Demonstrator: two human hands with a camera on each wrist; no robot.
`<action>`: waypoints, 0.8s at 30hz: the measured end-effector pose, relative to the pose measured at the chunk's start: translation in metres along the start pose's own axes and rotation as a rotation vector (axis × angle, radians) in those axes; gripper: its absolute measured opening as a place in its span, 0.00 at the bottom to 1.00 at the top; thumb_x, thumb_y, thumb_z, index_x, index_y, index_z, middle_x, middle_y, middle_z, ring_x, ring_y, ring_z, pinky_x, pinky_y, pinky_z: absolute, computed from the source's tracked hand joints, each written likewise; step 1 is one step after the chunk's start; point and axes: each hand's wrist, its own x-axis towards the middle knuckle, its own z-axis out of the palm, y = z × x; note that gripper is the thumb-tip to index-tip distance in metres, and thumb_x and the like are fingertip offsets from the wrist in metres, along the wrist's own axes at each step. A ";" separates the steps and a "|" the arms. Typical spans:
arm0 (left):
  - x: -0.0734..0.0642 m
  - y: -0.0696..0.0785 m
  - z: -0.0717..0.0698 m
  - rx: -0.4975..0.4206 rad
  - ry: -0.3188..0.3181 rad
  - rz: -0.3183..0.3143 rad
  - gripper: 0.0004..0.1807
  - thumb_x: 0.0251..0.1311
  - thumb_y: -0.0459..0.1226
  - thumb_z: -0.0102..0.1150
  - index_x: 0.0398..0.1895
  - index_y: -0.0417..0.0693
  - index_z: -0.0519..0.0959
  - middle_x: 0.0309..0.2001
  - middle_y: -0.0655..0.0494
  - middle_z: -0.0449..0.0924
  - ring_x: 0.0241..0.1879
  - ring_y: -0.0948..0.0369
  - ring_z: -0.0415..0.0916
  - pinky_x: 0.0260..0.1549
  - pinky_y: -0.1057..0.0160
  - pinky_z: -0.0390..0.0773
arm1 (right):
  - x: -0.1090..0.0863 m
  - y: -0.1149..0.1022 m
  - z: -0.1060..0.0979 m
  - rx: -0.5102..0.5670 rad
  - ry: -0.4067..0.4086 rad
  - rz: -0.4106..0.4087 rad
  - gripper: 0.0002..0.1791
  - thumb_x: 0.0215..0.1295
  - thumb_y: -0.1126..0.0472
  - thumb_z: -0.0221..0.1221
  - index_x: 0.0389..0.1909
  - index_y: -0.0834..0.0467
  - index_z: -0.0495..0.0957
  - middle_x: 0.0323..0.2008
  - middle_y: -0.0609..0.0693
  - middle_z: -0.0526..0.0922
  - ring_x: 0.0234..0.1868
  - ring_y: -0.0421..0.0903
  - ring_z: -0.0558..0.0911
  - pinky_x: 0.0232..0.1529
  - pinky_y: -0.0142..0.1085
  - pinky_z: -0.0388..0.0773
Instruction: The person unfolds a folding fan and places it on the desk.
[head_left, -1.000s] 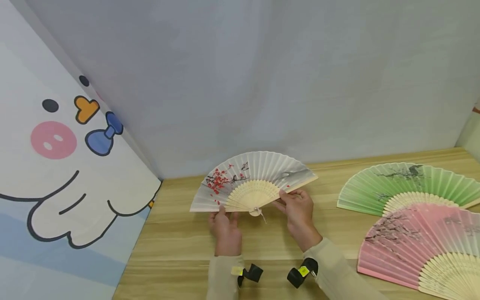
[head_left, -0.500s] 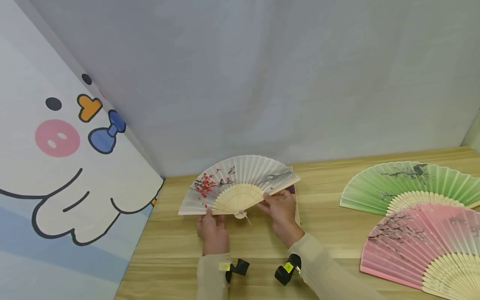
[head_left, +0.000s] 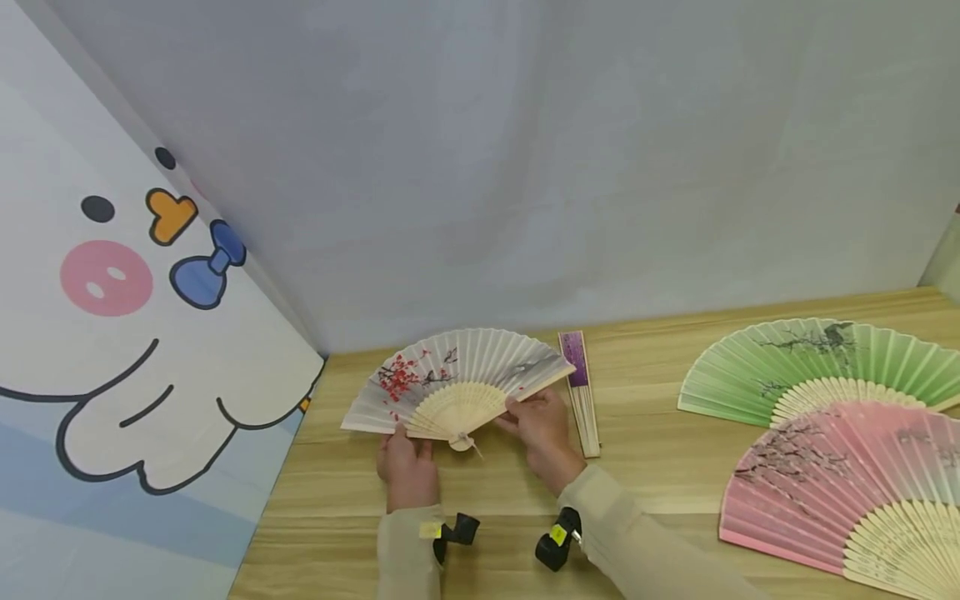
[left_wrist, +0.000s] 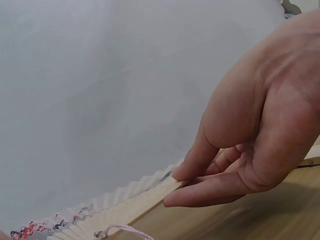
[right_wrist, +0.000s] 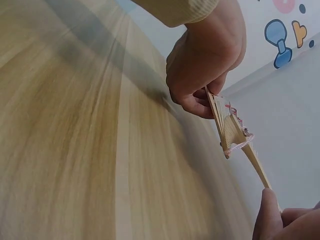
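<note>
An open white folding fan, painted with red blossoms and a grey hill, is spread between both hands in the head view. My left hand pinches its left end rib, thumb on the front. On the opposite rib, the thumb and fingers of my right hand grip the slats. Seen from the left wrist, the right hand pinches the rib edge between thumb and fingers. A pale cord hangs at the pivot in the right wrist view, where the fan tilts above the wooden table.
A folded fan with purple cloth lies just right of my right hand. Farther right, an open green fan lies partly under an open pink fan. A grey curtain backs the table; a cartoon-printed panel stands left.
Both hands have carried the white fan leftward and slightly toward the person. The folded purple fan, hidden behind it at first, has come into full view. The grips stay the same.
</note>
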 end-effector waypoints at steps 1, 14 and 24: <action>0.001 0.000 0.000 0.000 0.007 0.004 0.01 0.81 0.33 0.46 0.49 0.46 0.67 0.53 0.52 0.70 0.48 0.61 0.71 0.45 0.65 0.77 | 0.000 0.001 0.001 -0.006 -0.001 0.007 0.10 0.74 0.76 0.58 0.52 0.72 0.70 0.39 0.59 0.80 0.33 0.44 0.84 0.43 0.39 0.90; -0.004 0.002 -0.002 0.048 -0.033 -0.006 0.28 0.81 0.31 0.31 0.81 0.31 0.57 0.78 0.33 0.62 0.76 0.46 0.64 0.74 0.55 0.69 | 0.000 0.007 0.000 -0.085 -0.023 0.053 0.11 0.74 0.78 0.55 0.53 0.75 0.69 0.41 0.62 0.80 0.35 0.47 0.84 0.47 0.40 0.90; -0.010 0.005 0.007 0.025 0.011 -0.006 0.31 0.79 0.34 0.32 0.82 0.32 0.55 0.80 0.37 0.59 0.78 0.47 0.61 0.76 0.56 0.66 | -0.004 0.004 -0.002 -0.130 -0.055 0.097 0.15 0.73 0.77 0.56 0.57 0.75 0.69 0.47 0.66 0.80 0.40 0.50 0.86 0.50 0.43 0.89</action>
